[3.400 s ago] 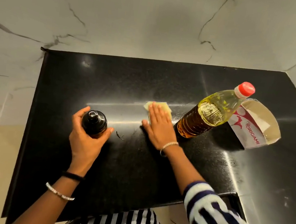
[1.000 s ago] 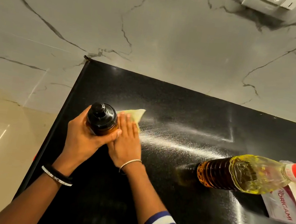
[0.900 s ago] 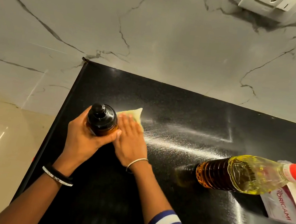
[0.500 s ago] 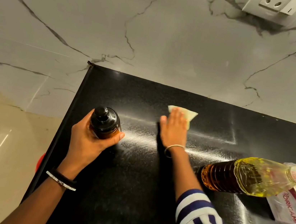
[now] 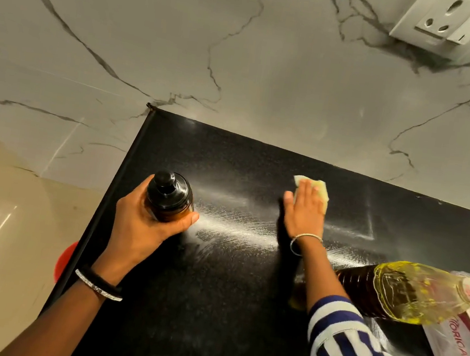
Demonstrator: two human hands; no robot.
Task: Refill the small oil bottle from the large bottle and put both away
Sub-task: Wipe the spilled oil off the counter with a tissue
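My left hand point(image 5: 140, 226) grips the small dark oil bottle point(image 5: 170, 197) with a black cap, upright near the left edge of the black counter point(image 5: 210, 309). Flat, with straight fingers, my right hand point(image 5: 303, 213) presses a pale yellow tissue point(image 5: 322, 189) onto the counter toward the back wall. The large oil bottle point(image 5: 410, 292), holding yellow oil and closed with a red cap, stands at the right beside my right forearm.
A white tissue box point(image 5: 462, 345) sits at the right edge behind the large bottle. Smeared wipe streaks point(image 5: 236, 226) cross the counter between my hands. A wall socket point(image 5: 445, 23) is on the marble wall above. Something red point(image 5: 66, 257) lies below the counter's left edge.
My right hand has slid the tissue from beside the small bottle to the right and toward the wall, leaving streaks. My left hand has kept hold of the small bottle.
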